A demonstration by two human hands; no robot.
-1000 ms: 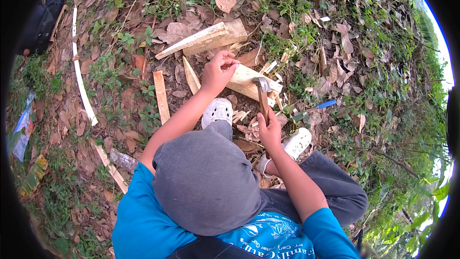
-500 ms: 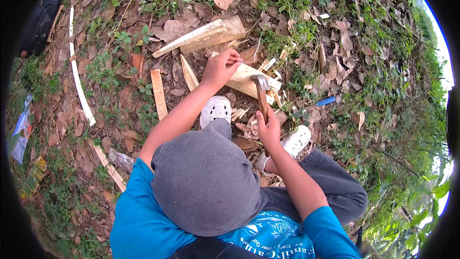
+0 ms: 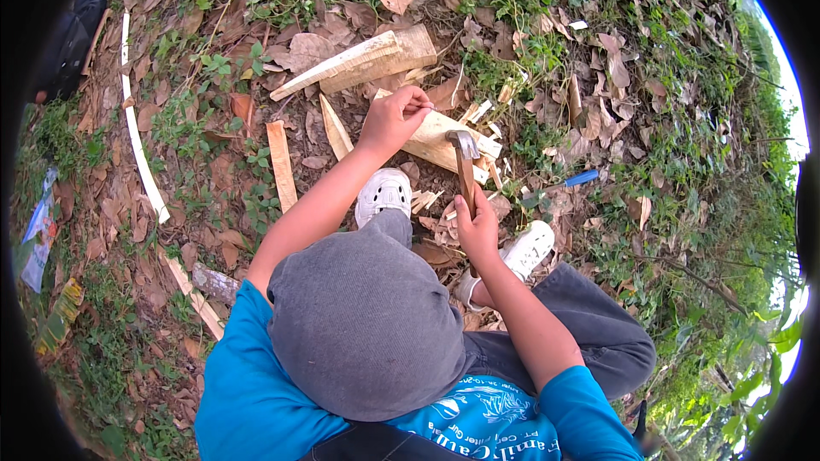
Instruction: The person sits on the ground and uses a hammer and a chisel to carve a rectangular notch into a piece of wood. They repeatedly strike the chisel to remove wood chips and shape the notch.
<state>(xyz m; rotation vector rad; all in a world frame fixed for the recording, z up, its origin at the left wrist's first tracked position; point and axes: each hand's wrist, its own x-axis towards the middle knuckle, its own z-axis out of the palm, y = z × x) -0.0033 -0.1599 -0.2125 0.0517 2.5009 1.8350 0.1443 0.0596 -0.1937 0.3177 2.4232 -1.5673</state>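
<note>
Head view: person squats on leaf-strewn ground w/ grass patches, grey cap and blue shirt near bottom edge. Left hand (image 3: 395, 119) reaches far, fingers closed on the top end of a pale split wood piece (image 3: 444, 141) that lies tilted on the ground, just beyond the white shoes. Right hand (image 3: 475, 226) is fisted around the wooden handle of a hammer (image 3: 465, 162); handle runs near-to-far, metal head resting on or just above the wood piece, can't tell if touching. Left white shoe (image 3: 383, 195) sits just near the left hand; right white shoe (image 3: 527, 249) beside the right hand. Further off lies a bigger split log (image 3: 367, 60). Flat wood slat (image 3: 281, 164) and narrow wedge (image 3: 335, 128) lie left of the forearm. Long white strip (image 3: 141, 154) curves at far left. Blue pen-like object (image 3: 582, 177) lies right of the hammer, apart.
</note>
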